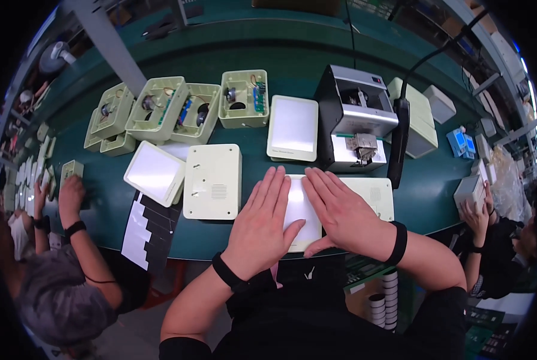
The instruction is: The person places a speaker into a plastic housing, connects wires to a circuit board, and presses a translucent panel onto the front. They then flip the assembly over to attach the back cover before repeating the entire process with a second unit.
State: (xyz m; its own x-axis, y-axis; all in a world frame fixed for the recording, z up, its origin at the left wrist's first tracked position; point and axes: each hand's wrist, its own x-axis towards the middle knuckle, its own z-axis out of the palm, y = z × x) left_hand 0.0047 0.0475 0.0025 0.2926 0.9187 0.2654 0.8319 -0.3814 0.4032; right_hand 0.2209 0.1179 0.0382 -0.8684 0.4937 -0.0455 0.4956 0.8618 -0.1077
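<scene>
Directly before me at the table's front edge lies a pale green plastic housing with a glossy white front panel (300,217). My left hand (263,217) rests flat along its left side, fingers stretched out and pointing away from me. On its right side lies my right hand (347,210), also flat with straight fingers. Neither hand grips anything; their palms cover both long sides of the housing. Left of my left hand is a housing with its back up (212,182), showing a speaker grille. Another back-up housing (375,195) lies partly under my right forearm.
Beyond my hands stand a white-panelled housing (293,128) and a silver-black machine (358,114) with a black hand tool (399,141) beside it. Open housings with wiring (155,108) are stacked back left. A tilted white-panelled housing (154,173) lies left. Co-workers sit on both sides.
</scene>
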